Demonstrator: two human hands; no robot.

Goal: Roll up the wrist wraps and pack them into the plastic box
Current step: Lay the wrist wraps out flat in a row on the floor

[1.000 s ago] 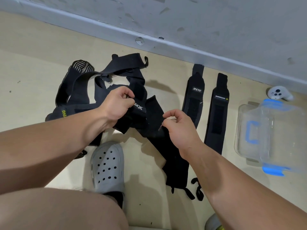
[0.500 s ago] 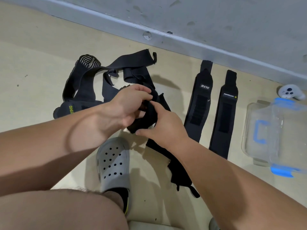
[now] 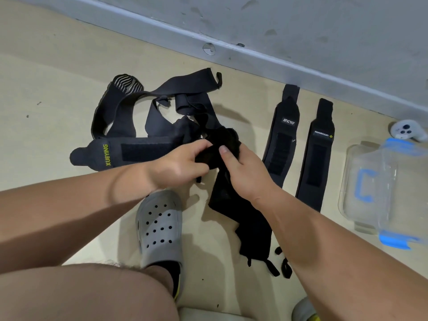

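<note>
Both hands (image 3: 208, 163) pinching black wrist wrap (image 3: 228, 195), rolled end hidden by fingers

Black wrist wraps (image 3: 281, 144), one lettered yellow; grey clog (image 3: 159, 228); seemingly clear, blue-trimmed plastic box (image 3: 361, 205).

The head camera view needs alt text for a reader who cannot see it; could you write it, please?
Both hands, left hand and right hand, roll a black wrist wrap above a beige floor. A tangled pile of wraps lies left, two flat wraps right, beside a clear plastic box.
</note>
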